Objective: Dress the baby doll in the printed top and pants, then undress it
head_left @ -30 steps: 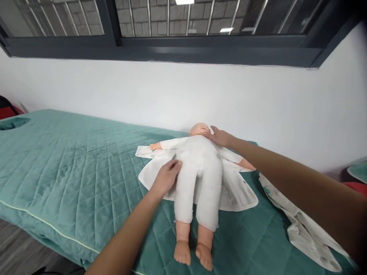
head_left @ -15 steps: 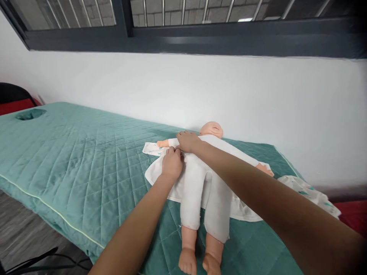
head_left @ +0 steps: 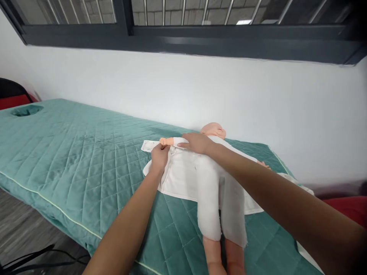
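Observation:
A baby doll [head_left: 208, 194] with a white cloth body lies on its back, its head near the wall and its legs pointing toward me. Spread beneath it is a white baby garment [head_left: 180, 179], one printed sleeve [head_left: 147, 145] reaching out to the left. My left hand [head_left: 160, 156] is closed in a pinch on the garment by that sleeve, just under the doll's small hand [head_left: 166, 141]. My right hand [head_left: 198, 143] lies across the doll's upper arm and chest, thumb and fingers around the arm. My right forearm hides part of the doll's body.
The green quilted bed [head_left: 86, 152] runs along a white wall [head_left: 172, 88] below a barred window. A face hole [head_left: 27, 110] is at its far left end. Red fabric [head_left: 348, 208] shows at the right, and black cables [head_left: 54, 256] lie on the floor at lower left.
My left hand has moved up and left, from the doll's side to the sleeve. My right hand has shifted slightly right. The doll's legs have swung right and nearer to me, uncovering more of the garment.

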`<state>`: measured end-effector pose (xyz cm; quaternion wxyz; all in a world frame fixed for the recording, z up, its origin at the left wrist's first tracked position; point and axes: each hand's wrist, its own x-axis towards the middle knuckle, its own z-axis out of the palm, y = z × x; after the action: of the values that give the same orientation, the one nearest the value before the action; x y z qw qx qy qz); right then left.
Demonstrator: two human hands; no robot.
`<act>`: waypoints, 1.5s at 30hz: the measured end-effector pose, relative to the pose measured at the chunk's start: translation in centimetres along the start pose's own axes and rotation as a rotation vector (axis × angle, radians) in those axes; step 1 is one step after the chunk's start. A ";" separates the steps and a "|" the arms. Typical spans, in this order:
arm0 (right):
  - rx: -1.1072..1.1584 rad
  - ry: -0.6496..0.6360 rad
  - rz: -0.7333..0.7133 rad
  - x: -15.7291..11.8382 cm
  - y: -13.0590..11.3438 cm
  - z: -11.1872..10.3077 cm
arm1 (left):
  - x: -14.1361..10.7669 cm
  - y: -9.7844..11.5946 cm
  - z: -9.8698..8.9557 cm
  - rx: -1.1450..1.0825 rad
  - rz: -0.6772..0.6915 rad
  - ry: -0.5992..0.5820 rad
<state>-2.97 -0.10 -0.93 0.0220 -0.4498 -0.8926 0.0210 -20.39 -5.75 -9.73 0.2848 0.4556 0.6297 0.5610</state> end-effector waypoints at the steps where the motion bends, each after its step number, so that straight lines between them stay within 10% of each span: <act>1: 0.006 0.000 -0.003 -0.2 0.0 0.0 | 0.0 0.0 -0.1 -0.023 -0.009 0.009; 16: -0.136 -0.115 0.014 -1.3 0.0 0.7 | -0.1 -0.1 0.0 -0.110 -0.029 0.152; 29: -0.188 -0.100 0.068 -0.7 -1.8 1.5 | -1.8 0.4 1.7 0.506 0.552 -0.271; 35: 0.163 0.331 0.143 -4.1 0.3 -0.5 | -1.5 0.4 1.1 0.500 0.469 -0.039; 39: 0.332 0.773 0.634 -10.7 4.4 -0.3 | -1.2 0.4 1.1 0.653 0.289 0.099; 41: 0.400 0.802 0.889 -13.8 6.2 1.0 | -1.2 0.5 1.2 0.721 0.219 0.115; 45: 0.467 0.735 0.952 -16.7 7.7 3.7 | -1.5 0.8 1.2 0.784 0.164 0.106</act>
<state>12.93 -9.02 -5.45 0.4118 -0.7578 -0.5016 0.0668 -18.54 -6.58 -9.44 0.0107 0.5489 0.7714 0.3219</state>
